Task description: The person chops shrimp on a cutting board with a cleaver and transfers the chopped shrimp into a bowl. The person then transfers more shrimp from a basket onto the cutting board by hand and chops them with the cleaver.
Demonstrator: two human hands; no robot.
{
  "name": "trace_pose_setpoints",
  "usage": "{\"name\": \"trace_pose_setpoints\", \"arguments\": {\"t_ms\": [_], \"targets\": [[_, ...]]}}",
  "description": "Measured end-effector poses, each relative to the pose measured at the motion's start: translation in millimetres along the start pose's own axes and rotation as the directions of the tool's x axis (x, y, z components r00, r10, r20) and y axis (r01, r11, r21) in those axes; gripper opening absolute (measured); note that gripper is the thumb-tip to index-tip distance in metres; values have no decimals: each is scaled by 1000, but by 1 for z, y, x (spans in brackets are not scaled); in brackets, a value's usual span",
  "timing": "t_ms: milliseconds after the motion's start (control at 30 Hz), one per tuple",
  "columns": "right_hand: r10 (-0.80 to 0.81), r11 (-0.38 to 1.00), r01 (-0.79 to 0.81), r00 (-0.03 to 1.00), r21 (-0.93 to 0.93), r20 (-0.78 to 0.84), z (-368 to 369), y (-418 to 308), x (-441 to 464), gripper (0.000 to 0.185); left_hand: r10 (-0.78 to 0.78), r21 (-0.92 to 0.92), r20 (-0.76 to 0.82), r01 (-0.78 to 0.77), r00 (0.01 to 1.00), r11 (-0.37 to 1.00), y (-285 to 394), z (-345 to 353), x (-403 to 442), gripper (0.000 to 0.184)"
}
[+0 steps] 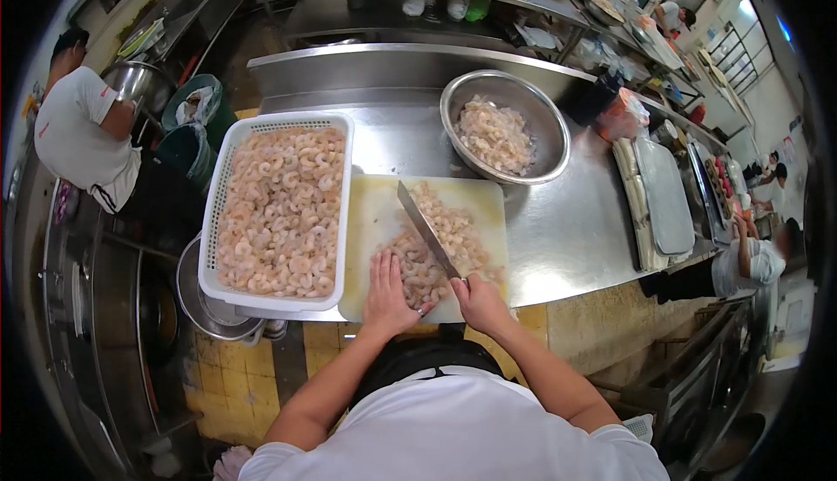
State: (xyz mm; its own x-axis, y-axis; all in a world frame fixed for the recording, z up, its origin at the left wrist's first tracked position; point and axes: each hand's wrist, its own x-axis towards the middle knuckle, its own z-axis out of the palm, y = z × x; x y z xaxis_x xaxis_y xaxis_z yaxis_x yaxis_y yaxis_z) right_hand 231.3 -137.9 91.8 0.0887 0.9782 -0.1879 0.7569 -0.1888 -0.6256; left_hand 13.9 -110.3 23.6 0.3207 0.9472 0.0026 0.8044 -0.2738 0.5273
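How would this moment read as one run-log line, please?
left hand: at shrimp | right hand: holding knife | shrimp: on cutting board | basket: left of cutting board | bowl: beyond

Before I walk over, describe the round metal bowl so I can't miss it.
On the shiny steel table, find the pale rectangular cutting board. Beyond its far right corner sits the round silver metal bowl of pale shrimp; its neighbour, the white plastic basket, is rectangular.

Evenly bright kitchen; white glare on right side of metal table [567, 254]. Glowing light [747, 8] at upper right. Room curved toward black corners by wide lens. Center sharp, far background softer.
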Motion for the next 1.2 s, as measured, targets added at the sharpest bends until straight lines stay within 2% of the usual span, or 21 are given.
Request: {"name": "trace_pose_setpoints", "arguments": {"t_ms": [200,233,333,400,467,733,833,933,1033,1200], "targets": [[151,986,-140,979,89,-134,-73,-1,-21,43,12,15,-17,-12,1000,1000,0,3,1,130],[194,980,-188,975,70,-105,-83,-1,-21,44,17,14,-23,-17,1000,1000,0,4,1,129],[220,975,-215,969,51,-109,-75,26,-18,46,30,13,-40,-30,999,999,0,4,2,127],[183,983,-182,976,13,-116,-39,65,-12,47,37,13,-45,-36,998,999,1,4,2,126],[169,985,-170,979,6,-111,-34,73,-6,48,62,23,-67,-60,996,998,-2,8,2,126],[190,979,-190,982,81,4,-80,10,-17,49,62,18,-89,-61,994,998,-2,10,1,124],[21,1000,-23,993,-12,-113,-34,46,-14,44,46,25,-76,-44,996,999,1,5,2,123],[46,999,-41,982,32,-183,-13,53,-1,41,41,14,-72,-40,997,999,0,3,3,123],[147,985,-145,989,89,-16,-43,25,3,44,50,11,-74,-50,996,999,-4,7,1,123],[75,995,-72,996,70,-39,-46,6,-4,43,17,-18,-61,-18,998,1000,-5,8,1,123]]}}
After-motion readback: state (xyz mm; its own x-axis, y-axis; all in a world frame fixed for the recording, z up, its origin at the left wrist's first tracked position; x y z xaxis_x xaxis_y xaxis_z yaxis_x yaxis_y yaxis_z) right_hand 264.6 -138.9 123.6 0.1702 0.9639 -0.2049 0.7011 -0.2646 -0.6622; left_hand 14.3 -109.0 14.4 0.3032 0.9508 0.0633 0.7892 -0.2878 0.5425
